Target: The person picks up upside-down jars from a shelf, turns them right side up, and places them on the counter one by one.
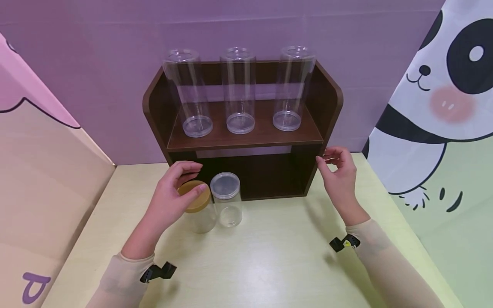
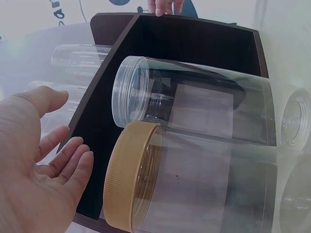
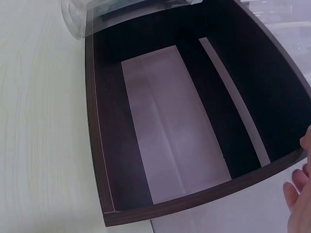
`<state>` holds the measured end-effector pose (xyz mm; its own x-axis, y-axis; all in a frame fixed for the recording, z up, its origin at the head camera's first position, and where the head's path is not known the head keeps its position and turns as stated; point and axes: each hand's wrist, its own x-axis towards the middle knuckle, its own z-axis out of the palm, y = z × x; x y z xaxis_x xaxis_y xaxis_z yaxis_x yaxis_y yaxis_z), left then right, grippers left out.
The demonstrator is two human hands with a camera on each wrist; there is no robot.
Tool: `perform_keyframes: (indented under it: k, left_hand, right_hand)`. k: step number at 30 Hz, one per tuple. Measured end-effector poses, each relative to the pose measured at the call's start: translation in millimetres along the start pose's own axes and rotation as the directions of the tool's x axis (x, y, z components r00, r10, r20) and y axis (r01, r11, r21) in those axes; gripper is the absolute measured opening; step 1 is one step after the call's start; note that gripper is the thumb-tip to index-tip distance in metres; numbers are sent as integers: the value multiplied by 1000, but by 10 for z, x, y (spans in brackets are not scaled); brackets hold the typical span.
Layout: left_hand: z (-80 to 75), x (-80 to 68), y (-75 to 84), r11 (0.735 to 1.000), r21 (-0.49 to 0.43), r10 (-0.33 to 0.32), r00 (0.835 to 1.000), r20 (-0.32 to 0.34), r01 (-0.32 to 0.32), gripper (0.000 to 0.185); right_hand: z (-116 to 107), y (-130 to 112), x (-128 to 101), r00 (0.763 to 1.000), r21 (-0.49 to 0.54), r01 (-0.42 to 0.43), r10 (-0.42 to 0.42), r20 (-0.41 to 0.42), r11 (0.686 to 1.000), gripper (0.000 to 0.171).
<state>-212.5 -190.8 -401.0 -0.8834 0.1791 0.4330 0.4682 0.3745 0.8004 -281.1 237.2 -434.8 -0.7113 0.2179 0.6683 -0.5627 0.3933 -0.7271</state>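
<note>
A clear jar with a yellow screw lid (image 1: 197, 200) stands on the table in front of the dark wooden shelf (image 1: 250, 139). A clear-lidded jar (image 1: 227, 199) stands right beside it. My left hand (image 1: 184, 182) arches over the yellow lid (image 2: 127, 177); in the left wrist view the palm (image 2: 41, 165) is spread, fingers relaxed and just short of the lid. My right hand (image 1: 337, 167) hovers at the shelf's right side panel, fingers loosely curled, holding nothing. Only its fingertips (image 3: 297, 194) show in the right wrist view, beside the shelf's empty lower bay (image 3: 160, 126).
Three tall clear cylinders (image 1: 239, 90) stand in a row on the upper shelf board. The pale yellow table (image 1: 277, 261) is bounded by a purple back wall, a pink panel (image 1: 42, 179) on the left and a panda panel (image 1: 443, 128) on the right.
</note>
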Motion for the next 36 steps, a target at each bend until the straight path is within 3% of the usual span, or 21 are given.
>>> perform_keyframes:
  k: [8,16,25,29,36]
  left_hand:
    - [2,8,-2,1000,3,10,1000,-7,-10,46]
    - [-9,20,6,999,-1,33,999,-20,-33,46]
    - [6,165,156,993,-10,117,988,-105,-119,54]
    - [5,314,279,981,40,193,965,-178,-189,57]
    - [14,584,403,951,179,300,893,-335,-252,65]
  right_hand:
    - [-11,28,5,999,-15,-33,33,8,999,30]
    - [25,46,-11,1000,-27,-12,12,-23,1000,25]
    - [79,7,-20,998,-62,6,-10,-66,998,19]
    - [97,12,-27,997,-75,12,-18,-74,997,17]
    - [134,64,-40,997,-80,29,-35,-67,996,17]
